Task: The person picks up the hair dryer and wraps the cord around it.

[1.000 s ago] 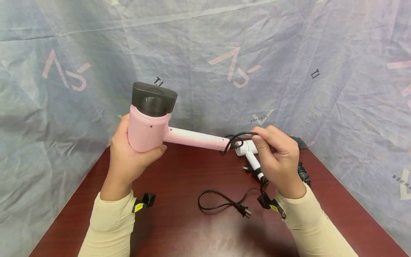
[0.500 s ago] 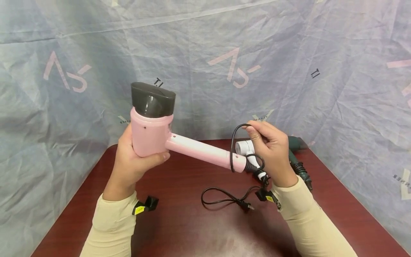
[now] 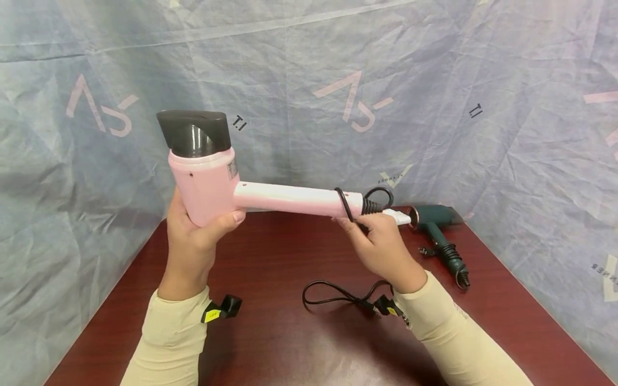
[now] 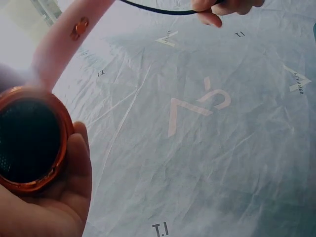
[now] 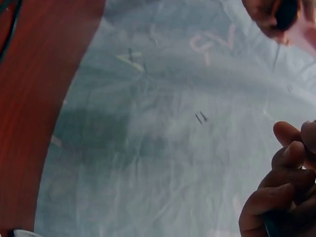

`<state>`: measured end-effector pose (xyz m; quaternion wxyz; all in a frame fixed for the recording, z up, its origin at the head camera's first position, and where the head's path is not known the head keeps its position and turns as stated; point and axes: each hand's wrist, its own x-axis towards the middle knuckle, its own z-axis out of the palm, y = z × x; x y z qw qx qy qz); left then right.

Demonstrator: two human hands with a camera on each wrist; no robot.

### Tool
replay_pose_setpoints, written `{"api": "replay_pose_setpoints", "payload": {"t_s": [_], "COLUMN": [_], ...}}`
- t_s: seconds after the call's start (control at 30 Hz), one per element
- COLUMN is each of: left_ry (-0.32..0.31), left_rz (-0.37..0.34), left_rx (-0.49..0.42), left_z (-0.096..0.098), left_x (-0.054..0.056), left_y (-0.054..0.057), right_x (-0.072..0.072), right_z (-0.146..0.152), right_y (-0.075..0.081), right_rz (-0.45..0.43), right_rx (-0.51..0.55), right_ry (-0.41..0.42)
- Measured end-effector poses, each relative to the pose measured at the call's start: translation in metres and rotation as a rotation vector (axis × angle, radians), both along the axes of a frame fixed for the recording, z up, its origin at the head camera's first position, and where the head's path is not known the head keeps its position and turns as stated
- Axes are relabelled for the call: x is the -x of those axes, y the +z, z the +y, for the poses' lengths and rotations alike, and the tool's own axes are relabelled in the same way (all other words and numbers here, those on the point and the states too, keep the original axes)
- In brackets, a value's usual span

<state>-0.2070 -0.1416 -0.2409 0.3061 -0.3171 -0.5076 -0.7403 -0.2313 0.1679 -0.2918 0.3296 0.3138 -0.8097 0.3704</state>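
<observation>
My left hand (image 3: 193,241) grips the barrel of a pink hair dryer (image 3: 205,187), held above the table with its black nozzle (image 3: 198,136) pointing up. The handle (image 3: 294,199) stretches to the right, nearly level. In the left wrist view, the round dark intake (image 4: 29,140) with its orange ring sits against my fingers. My right hand (image 3: 386,252) pinches the black cord (image 3: 344,202), which crosses the handle near its end. Another cord loop (image 3: 381,193) rises behind the strain relief. In the right wrist view, my right fingers (image 5: 281,173) are curled.
A dark green hair dryer (image 3: 436,220) with its cord wound on the handle lies at the table's back right. A white one (image 3: 398,216) is mostly hidden behind my right hand. A cord loop (image 3: 333,284) lies on the red-brown table (image 3: 270,343). Grey cloth (image 3: 289,107) surrounds it.
The dryer has shifted left; its handle tipped down, then came back up near level. My right hand has moved down from above the handle end, drawing the cord across the handle.
</observation>
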Motion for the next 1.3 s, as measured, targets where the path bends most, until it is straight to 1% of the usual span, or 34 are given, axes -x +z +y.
{"api": "replay_pose_setpoints", "payload": {"t_s": [0.07, 0.17, 0.23, 0.4, 0.5, 0.63, 0.73, 0.8, 0.93, 1.03, 1.13, 1.2, 1.3], "left_ry": [0.029, 0.066, 0.071, 0.072, 0.092, 0.114, 0.139, 0.175, 0.302, 0.424, 0.499, 0.525, 0.516], "left_rz": [-0.014, -0.038, -0.041, -0.02, -0.017, -0.014, -0.017, -0.025, -0.039, -0.045, -0.061, -0.077, -0.092], "left_rx": [-0.021, -0.049, -0.064, -0.082, -0.086, -0.091, -0.091, -0.082, -0.035, 0.026, 0.067, 0.084, 0.087], "left_z": [0.0, -0.001, -0.002, -0.001, 0.0, 0.002, 0.004, 0.005, 0.007, 0.008, 0.008, 0.008, 0.009], "left_x": [0.001, 0.002, 0.003, 0.003, 0.003, 0.002, 0.002, 0.0, -0.003, -0.004, -0.004, -0.004, -0.006], "left_y": [-0.001, -0.002, -0.001, 0.003, 0.004, 0.004, 0.004, 0.004, 0.006, 0.007, 0.008, 0.008, 0.008], "right_x": [-0.004, -0.011, -0.017, -0.033, -0.043, -0.056, -0.065, -0.071, -0.084, -0.092, -0.099, -0.101, -0.1], "right_z": [-0.004, -0.01, -0.012, -0.012, -0.011, -0.009, -0.006, -0.004, 0.0, 0.003, 0.005, 0.006, 0.008], "right_y": [-0.003, -0.007, -0.008, -0.006, -0.002, 0.004, 0.009, 0.013, 0.022, 0.029, 0.034, 0.037, 0.042], "right_rz": [-0.018, -0.073, -0.103, -0.178, -0.212, -0.236, -0.267, -0.302, -0.355, -0.346, -0.304, -0.254, -0.137], "right_rx": [-0.037, -0.067, -0.087, -0.119, -0.155, -0.223, -0.253, -0.264, -0.28, -0.276, -0.256, -0.234, -0.183], "right_ry": [0.028, 0.071, 0.085, 0.12, 0.11, 0.068, 0.064, 0.083, 0.129, 0.154, 0.186, 0.209, 0.244]}}
